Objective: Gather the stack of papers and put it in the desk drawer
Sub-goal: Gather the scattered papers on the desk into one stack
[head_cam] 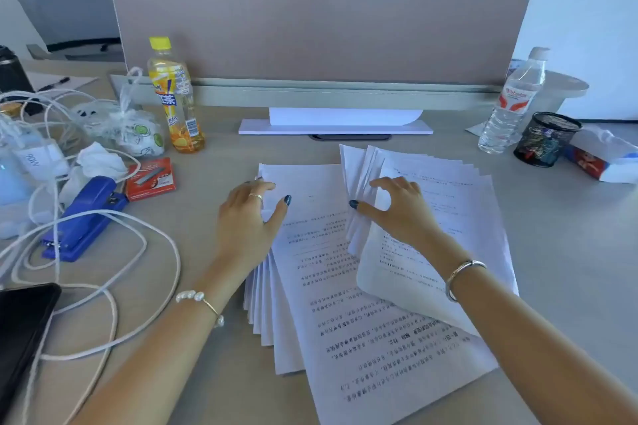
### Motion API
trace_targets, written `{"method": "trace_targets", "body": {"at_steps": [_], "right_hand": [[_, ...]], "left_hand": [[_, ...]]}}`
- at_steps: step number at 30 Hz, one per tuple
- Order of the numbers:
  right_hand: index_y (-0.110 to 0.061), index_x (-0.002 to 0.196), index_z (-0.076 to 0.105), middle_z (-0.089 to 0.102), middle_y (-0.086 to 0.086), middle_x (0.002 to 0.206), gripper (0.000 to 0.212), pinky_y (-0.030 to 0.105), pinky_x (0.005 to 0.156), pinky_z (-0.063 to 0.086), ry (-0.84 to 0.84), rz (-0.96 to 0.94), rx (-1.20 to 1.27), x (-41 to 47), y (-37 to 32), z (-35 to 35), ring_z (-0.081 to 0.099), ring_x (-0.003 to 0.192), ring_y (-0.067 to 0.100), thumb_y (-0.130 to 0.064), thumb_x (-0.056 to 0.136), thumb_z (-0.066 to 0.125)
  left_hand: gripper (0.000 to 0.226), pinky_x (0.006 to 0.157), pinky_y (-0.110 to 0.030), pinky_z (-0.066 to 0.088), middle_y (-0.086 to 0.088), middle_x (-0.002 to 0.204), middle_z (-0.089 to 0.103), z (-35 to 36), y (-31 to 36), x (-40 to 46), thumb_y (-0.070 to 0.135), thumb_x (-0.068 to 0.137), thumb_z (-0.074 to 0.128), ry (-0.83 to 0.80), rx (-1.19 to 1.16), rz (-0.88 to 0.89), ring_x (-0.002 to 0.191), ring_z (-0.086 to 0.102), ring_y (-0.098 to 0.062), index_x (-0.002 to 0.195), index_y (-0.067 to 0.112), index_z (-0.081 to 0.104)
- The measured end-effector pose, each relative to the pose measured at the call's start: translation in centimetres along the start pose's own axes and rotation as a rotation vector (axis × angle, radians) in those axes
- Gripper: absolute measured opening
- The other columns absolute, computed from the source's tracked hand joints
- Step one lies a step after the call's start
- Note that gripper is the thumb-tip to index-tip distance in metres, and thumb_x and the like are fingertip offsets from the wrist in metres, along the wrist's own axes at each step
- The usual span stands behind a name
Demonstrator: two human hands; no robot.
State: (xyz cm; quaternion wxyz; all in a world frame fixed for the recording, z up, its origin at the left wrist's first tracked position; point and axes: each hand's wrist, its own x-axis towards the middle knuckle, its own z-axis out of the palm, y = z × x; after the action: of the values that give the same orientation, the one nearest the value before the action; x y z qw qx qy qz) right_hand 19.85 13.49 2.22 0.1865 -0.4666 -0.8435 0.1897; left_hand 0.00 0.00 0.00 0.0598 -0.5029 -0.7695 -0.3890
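Papers, white printed sheets [348, 286], lie fanned on your beige desk [214, 373]; your left hand [247, 217] rests spread on them, your right hand [397, 207] pinches several. Black mesh cup [545, 140] holds clips; blue stapler [86, 217] sits left.

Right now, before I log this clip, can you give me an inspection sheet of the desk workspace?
Surface: light wood-tone desk, bare at the near edge.
Job's things: fanned white printed papers, not yet squared; no drawer in view.
Clutter: blue stapler, red staple box, yellow-capped tea bottle, clear water bottle, black mesh pen cup, tissue pack.
Grips: left hand flat on the left sheets; right hand pinching a lifted sheaf.
Cables: white cords looped at left, apart from the papers.
Surroundings: beige fabric divider panel; a person seated behind it.
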Motion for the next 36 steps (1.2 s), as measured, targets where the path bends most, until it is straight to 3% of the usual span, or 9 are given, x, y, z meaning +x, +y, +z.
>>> {"method": "trace_targets", "body": {"at_steps": [5, 9, 15, 21, 25, 27, 29, 32, 36], "right_hand": [[-0.028, 0.131, 0.041, 0.045, 0.005, 0.134, 0.085, 0.047, 0.093, 0.044, -0.034, 0.134, -0.036, -0.6, -1.4, 1.1, 0.035, 0.125, 0.029, -0.073, 0.061, 0.059], [-0.023, 0.128, 0.039, 0.047, 0.011, 0.126, 0.076, 0.042, 0.084, 0.045, -0.112, 0.178, -0.074, 0.0, -3.1, 1.6, 0.037, 0.121, 0.033, -0.051, 0.065, 0.069], [-0.013, 0.122, 0.038, 0.057, 0.016, 0.109, 0.042, 0.034, 0.064, 0.038, -0.061, 0.097, -0.190, -0.1, -4.8, 2.3, 0.049, 0.092, 0.034, -0.010, 0.082, 0.050], [-0.018, 0.121, 0.042, 0.063, 0.016, 0.114, 0.052, 0.030, 0.067, 0.038, -0.095, 0.017, 0.003, -1.5, -4.4, 1.4, 0.055, 0.090, 0.032, 0.004, 0.074, 0.046], [-0.023, 0.120, 0.044, 0.067, 0.007, 0.112, 0.052, 0.032, 0.076, 0.048, -0.138, -0.113, 0.185, -5.5, -5.8, 2.0, 0.061, 0.099, 0.030, -0.001, 0.073, 0.050], [-0.030, 0.123, 0.043, 0.066, 0.002, 0.115, 0.052, 0.035, 0.082, 0.052, -0.225, -0.157, 0.290, -7.2, -6.4, 2.4, 0.064, 0.097, 0.026, -0.015, 0.075, 0.059], [-0.039, 0.126, 0.039, 0.061, -0.003, 0.122, 0.056, 0.037, 0.090, 0.050, -0.330, -0.145, 0.407, -7.8, -6.3, 2.3, 0.061, 0.105, 0.020, -0.034, 0.076, 0.065], [-0.037, 0.129, 0.040, 0.055, -0.004, 0.133, 0.057, 0.034, 0.100, 0.043, -0.241, -0.161, 0.435, -6.6, -4.4, 1.2, 0.053, 0.120, 0.015, -0.043, 0.078, 0.065], [-0.030, 0.135, 0.036, 0.047, 0.002, 0.139, 0.060, 0.041, 0.098, 0.035, 0.045, 0.009, 0.062, -3.5, 1.1, -1.2, 0.044, 0.125, 0.027, -0.048, 0.082, 0.058]], "left_hand": [[0.062, 0.097, -0.047, 0.036, -0.014, 0.137, 0.048, -0.6, -0.9, -0.4, 0.053, 0.083, 0.049, -0.157, 0.189, -0.204, 0.124, 0.037, -0.038, 0.133, 0.017, 0.040], [0.068, 0.086, -0.040, 0.037, -0.015, 0.122, 0.058, -1.2, -1.4, -0.3, 0.058, 0.081, 0.049, -0.303, 0.290, -0.254, 0.115, 0.041, -0.036, 0.132, 0.014, 0.039], [0.074, 0.094, -0.037, 0.044, -0.009, 0.131, 0.053, -1.0, -0.9, 0.5, 0.018, 0.066, 0.080, -0.350, -0.288, -0.380, 0.118, 0.050, -0.027, 0.129, 0.020, 0.042], [0.067, 0.074, -0.034, 0.052, -0.007, 0.095, 0.064, -0.4, -0.2, -0.5, 0.002, 0.069, 0.073, -0.205, -0.612, -0.521, 0.082, 0.062, -0.015, 0.126, 0.022, 0.043], [0.051, 0.072, -0.031, 0.053, -0.005, 0.090, 0.068, -0.3, -0.3, -0.9, 0.007, 0.079, 0.065, -0.166, -0.706, -0.498, 0.079, 0.065, -0.019, 0.123, 0.023, 0.044], [0.035, 0.061, -0.014, 0.048, 0.004, 0.087, 0.063, -0.5, 0.2, -0.9, 0.018, 0.086, 0.059, -0.129, -0.697, -0.479, 0.073, 0.058, -0.006, 0.118, 0.021, 0.047], [0.033, 0.059, -0.011, 0.044, 0.004, 0.094, 0.060, -0.6, 0.3, -1.0, 0.032, 0.089, 0.054, -0.112, -0.708, -0.481, 0.075, 0.054, 0.003, 0.118, 0.019, 0.047], [0.050, 0.073, -0.020, 0.048, 0.004, 0.095, 0.062, -0.4, 0.1, -1.3, 0.045, 0.084, 0.056, -0.135, -0.618, -0.429, 0.083, 0.060, 0.002, 0.125, 0.018, 0.044], [0.070, 0.099, -0.045, 0.039, -0.005, 0.123, 0.059, -0.3, -0.4, -1.8, 0.055, 0.078, 0.055, -0.203, -0.227, -0.378, 0.121, 0.042, -0.029, 0.136, 0.022, 0.034]]}}
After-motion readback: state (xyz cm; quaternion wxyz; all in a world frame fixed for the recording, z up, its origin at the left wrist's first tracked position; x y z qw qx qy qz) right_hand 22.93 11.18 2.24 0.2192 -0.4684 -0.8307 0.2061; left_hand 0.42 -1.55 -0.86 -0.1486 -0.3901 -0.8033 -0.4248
